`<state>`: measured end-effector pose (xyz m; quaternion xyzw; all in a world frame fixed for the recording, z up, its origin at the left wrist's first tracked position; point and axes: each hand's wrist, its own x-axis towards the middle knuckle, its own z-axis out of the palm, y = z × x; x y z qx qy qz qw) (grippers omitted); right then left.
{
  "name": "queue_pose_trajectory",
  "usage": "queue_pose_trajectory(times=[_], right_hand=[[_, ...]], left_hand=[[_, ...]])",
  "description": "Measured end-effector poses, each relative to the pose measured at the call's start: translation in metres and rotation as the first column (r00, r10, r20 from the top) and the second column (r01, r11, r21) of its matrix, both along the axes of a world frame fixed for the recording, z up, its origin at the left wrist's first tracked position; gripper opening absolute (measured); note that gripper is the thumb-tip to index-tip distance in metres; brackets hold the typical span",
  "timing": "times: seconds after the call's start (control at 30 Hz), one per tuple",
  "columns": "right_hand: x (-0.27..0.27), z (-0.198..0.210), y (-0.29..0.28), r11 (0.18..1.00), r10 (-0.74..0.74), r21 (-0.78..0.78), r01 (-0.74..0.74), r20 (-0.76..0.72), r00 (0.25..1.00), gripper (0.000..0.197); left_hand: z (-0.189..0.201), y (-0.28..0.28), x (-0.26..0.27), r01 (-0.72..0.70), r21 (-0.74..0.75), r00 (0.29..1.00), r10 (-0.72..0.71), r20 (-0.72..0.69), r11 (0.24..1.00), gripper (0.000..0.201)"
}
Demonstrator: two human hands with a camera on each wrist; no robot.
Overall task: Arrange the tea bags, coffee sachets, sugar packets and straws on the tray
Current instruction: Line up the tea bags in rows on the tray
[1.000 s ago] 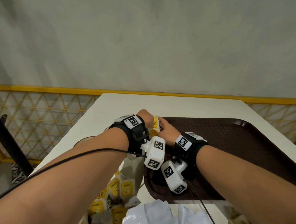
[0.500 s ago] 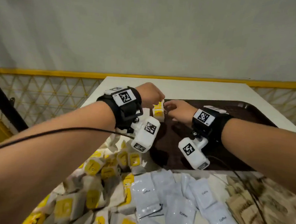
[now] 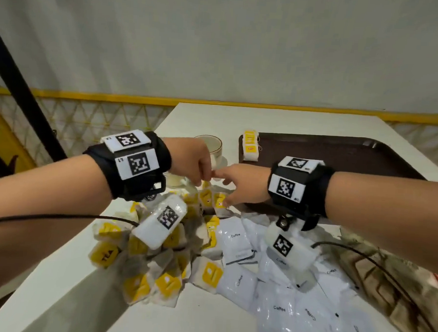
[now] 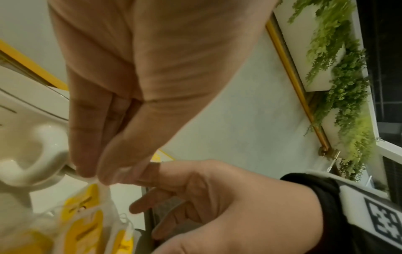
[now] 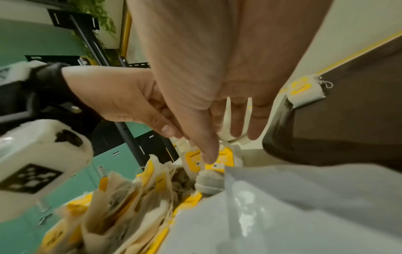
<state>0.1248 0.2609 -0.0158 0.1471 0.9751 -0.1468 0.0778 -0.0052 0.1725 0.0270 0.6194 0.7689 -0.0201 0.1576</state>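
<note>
Left hand (image 3: 192, 162) pinching a tea bag (image 4: 102, 194) hanging below it, right hand (image 3: 239, 184) fingers loosely spread just beside, over the tea bag pile (image 3: 157, 264)

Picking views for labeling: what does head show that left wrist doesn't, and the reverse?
Head only: the brown tray with a small stack of tea bags in its near-left corner, the white coffee sachets on the table, the full loose tea bag pile.

Left wrist only: close up, the left hand pinching the top edge of a tea bag, and green plants behind a yellow rail.

Both: the right hand reaching in beside the left, the white cup, yellow-labelled tea bags below.
</note>
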Motion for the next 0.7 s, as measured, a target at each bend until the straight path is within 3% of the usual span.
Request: queue_pose_trajectory(times=[0.13, 0.23, 0.33, 0.5, 0.7], right_hand=[[-0.009, -0.001, -0.006, 1.000, -0.017, -0.012, 0.017, 0.003, 1.000, 0.067], [-0.013, -0.007, -0.006, 0.996, -0.022, 0.086, 0.019, 0.038, 0.999, 0.047], [-0.012, -0.011, -0.005, 0.994, -0.068, 0.089, 0.068, 0.007, 0.998, 0.034], [0.004, -0.003, 0.005, 0.985, -0.163, -0.072, 0.155, -0.140, 0.977, 0.021], [0.039, 0.009, 0.020, 0.955, -0.278, -0.190, 0.230, -0.287, 0.917, 0.006]], left_hand=[[-0.010, -0.001, -0.007, -0.097, -0.034, 0.992, 0.099, 0.075, 0.995, 0.017], [-0.016, -0.001, -0.007, -0.156, -0.077, 0.968, 0.168, 0.185, 0.985, 0.019], [-0.022, 0.000, -0.003, -0.149, -0.090, 0.971, 0.163, 0.176, 0.985, 0.025], [-0.022, 0.000, -0.001, -0.123, -0.021, 0.968, 0.125, 0.217, 0.992, 0.013], [-0.013, -0.001, -0.002, -0.190, 0.113, 0.912, 0.132, 0.389, 0.975, 0.010]])
